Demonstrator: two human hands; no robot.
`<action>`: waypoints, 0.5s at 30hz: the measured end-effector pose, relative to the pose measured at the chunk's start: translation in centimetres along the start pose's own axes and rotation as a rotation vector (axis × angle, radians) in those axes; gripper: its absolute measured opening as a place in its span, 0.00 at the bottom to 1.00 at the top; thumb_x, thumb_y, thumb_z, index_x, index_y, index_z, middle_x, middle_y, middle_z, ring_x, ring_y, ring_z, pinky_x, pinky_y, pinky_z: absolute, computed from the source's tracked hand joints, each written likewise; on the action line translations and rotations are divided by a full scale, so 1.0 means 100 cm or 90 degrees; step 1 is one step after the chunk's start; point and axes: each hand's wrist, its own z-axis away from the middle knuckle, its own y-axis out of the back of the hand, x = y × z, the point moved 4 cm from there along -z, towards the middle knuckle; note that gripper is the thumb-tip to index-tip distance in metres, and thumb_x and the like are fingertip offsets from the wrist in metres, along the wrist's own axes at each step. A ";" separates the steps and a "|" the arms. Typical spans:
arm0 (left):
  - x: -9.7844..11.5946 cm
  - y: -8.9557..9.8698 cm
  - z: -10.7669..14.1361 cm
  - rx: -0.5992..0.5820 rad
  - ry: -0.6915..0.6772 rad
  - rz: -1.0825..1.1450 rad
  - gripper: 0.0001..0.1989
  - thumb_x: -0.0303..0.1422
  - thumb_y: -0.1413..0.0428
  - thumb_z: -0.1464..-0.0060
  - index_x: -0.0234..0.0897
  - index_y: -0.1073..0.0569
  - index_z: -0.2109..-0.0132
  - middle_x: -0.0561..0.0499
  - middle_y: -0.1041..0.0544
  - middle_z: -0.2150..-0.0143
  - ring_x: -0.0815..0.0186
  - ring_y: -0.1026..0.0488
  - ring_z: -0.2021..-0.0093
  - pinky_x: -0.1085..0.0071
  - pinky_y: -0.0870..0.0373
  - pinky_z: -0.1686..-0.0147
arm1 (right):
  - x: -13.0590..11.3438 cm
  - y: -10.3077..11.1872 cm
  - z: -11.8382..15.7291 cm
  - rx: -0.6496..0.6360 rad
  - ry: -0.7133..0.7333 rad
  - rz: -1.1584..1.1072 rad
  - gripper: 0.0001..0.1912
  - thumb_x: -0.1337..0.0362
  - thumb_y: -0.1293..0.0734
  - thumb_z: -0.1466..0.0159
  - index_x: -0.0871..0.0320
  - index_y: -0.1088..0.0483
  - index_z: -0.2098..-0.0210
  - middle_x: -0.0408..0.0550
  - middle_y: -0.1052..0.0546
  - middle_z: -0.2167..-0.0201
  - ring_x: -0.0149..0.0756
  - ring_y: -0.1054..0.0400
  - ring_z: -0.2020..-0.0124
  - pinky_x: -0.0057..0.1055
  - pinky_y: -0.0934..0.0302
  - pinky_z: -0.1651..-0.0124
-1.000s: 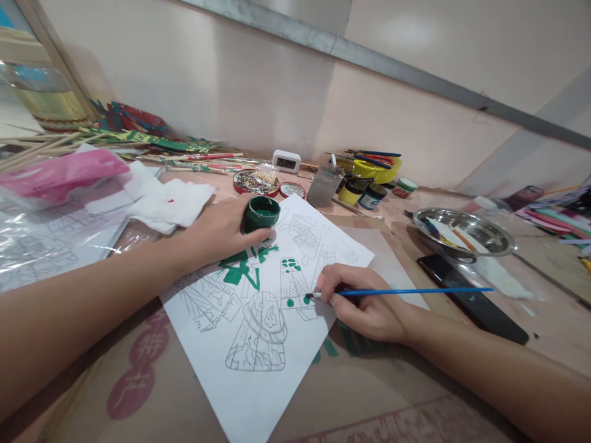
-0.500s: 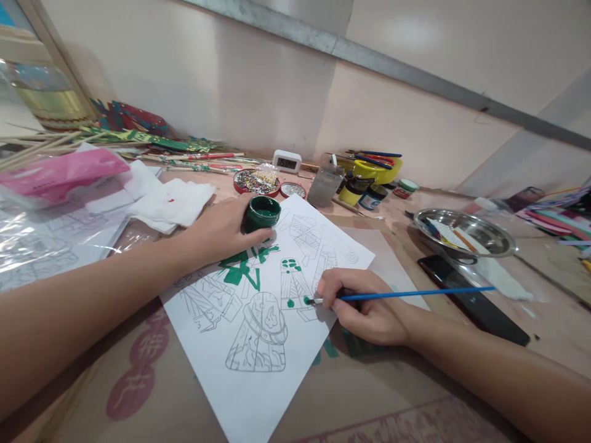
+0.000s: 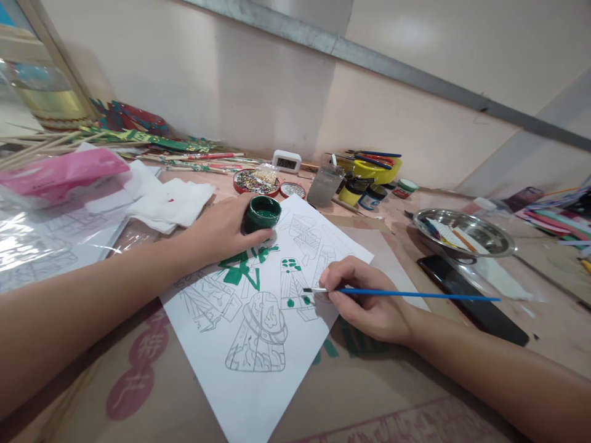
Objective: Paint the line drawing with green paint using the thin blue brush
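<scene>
My left hand (image 3: 221, 234) is closed around a small jar of green paint (image 3: 264, 213), which stands at the top left of a white drawing sheet (image 3: 249, 403). Between the thumb and fingers of my right hand (image 3: 364, 298), a thin blue paintbrush (image 3: 415, 294) is pinched near its metal ferrule. Its dark tip hovers over or touches a tapered outline (image 3: 293, 284) marked with small green patches; I cannot tell which. Left of that, green paint (image 3: 242, 271) fills parts of another figure. An uncoloured outline with a slanted band (image 3: 257, 332) lies nearer to me.
A metal bowl (image 3: 501, 246) and a black phone (image 3: 471, 301) lie right. Behind the sheet are a water container (image 3: 325, 184), paint jars (image 3: 373, 197), a bead tray (image 3: 249, 181) and a small clock (image 3: 287, 161). White tissues (image 3: 170, 203) and a pink packet (image 3: 64, 175) sit left.
The brush tip has moved up and slightly left from the lower green spot, with my right hand rising a little. My left hand and the jar remain in place.
</scene>
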 end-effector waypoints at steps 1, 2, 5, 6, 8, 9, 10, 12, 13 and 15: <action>0.001 0.001 0.000 0.003 -0.010 0.004 0.28 0.50 0.43 0.42 0.35 0.31 0.43 0.40 0.21 0.50 0.49 0.24 0.52 0.55 0.30 0.54 | -0.001 0.000 0.000 0.014 0.014 -0.004 0.09 0.75 0.37 0.40 0.54 0.32 0.65 0.43 0.25 0.71 0.33 0.31 0.72 0.26 0.36 0.72; 0.002 0.001 0.001 0.006 -0.023 0.007 0.28 0.49 0.42 0.43 0.35 0.31 0.42 0.40 0.21 0.51 0.48 0.24 0.52 0.54 0.30 0.53 | -0.002 0.001 -0.001 0.022 0.031 -0.008 0.09 0.75 0.36 0.39 0.54 0.32 0.65 0.43 0.25 0.71 0.32 0.31 0.72 0.26 0.35 0.71; 0.007 0.002 0.004 0.020 -0.093 0.004 0.29 0.47 0.41 0.43 0.36 0.31 0.40 0.40 0.21 0.49 0.47 0.24 0.49 0.53 0.31 0.49 | -0.006 0.003 -0.002 0.025 0.070 -0.005 0.09 0.75 0.36 0.36 0.54 0.29 0.64 0.46 0.22 0.67 0.34 0.27 0.67 0.28 0.32 0.66; 0.009 0.003 0.006 0.027 -0.118 0.000 0.29 0.46 0.41 0.42 0.36 0.32 0.39 0.40 0.22 0.47 0.47 0.25 0.47 0.53 0.31 0.47 | -0.007 0.004 -0.001 0.023 0.074 -0.001 0.09 0.74 0.36 0.34 0.54 0.27 0.61 0.48 0.20 0.64 0.36 0.25 0.64 0.31 0.30 0.62; 0.010 0.003 0.009 0.040 -0.158 -0.007 0.30 0.45 0.41 0.40 0.38 0.34 0.36 0.41 0.23 0.44 0.48 0.26 0.44 0.54 0.32 0.44 | -0.006 0.006 0.001 0.011 0.073 -0.006 0.12 0.70 0.38 0.30 0.54 0.25 0.53 0.51 0.19 0.56 0.39 0.24 0.60 0.36 0.29 0.57; 0.010 0.002 0.010 0.045 -0.171 -0.010 0.30 0.45 0.42 0.39 0.38 0.35 0.35 0.41 0.23 0.42 0.49 0.27 0.43 0.54 0.33 0.43 | -0.006 0.007 0.003 0.002 0.073 -0.016 0.14 0.67 0.40 0.28 0.53 0.26 0.48 0.53 0.20 0.52 0.39 0.25 0.60 0.37 0.29 0.57; 0.011 0.002 0.011 0.049 -0.178 -0.014 0.30 0.44 0.42 0.39 0.39 0.35 0.34 0.41 0.24 0.42 0.49 0.27 0.42 0.54 0.33 0.43 | -0.005 0.007 0.005 -0.007 0.074 -0.031 0.16 0.64 0.43 0.26 0.52 0.27 0.44 0.53 0.21 0.49 0.37 0.26 0.63 0.37 0.29 0.58; 0.010 0.002 0.012 0.051 -0.183 -0.023 0.29 0.43 0.41 0.38 0.40 0.36 0.34 0.42 0.25 0.41 0.50 0.28 0.42 0.54 0.33 0.42 | -0.001 0.006 0.009 -0.020 0.067 -0.056 0.19 0.59 0.46 0.23 0.51 0.29 0.41 0.53 0.22 0.47 0.36 0.28 0.65 0.38 0.30 0.59; 0.010 0.002 0.013 0.050 -0.183 -0.026 0.29 0.42 0.41 0.38 0.40 0.36 0.34 0.42 0.25 0.41 0.49 0.28 0.42 0.53 0.33 0.42 | 0.000 0.005 0.010 -0.015 0.061 -0.066 0.19 0.57 0.46 0.23 0.50 0.29 0.41 0.53 0.22 0.48 0.37 0.28 0.65 0.38 0.30 0.59; 0.011 0.003 0.013 0.041 -0.183 -0.032 0.29 0.41 0.41 0.39 0.41 0.37 0.34 0.42 0.26 0.40 0.49 0.28 0.42 0.52 0.33 0.43 | 0.003 0.004 0.011 0.029 0.054 -0.081 0.17 0.57 0.46 0.23 0.50 0.29 0.45 0.51 0.22 0.52 0.36 0.28 0.65 0.37 0.30 0.60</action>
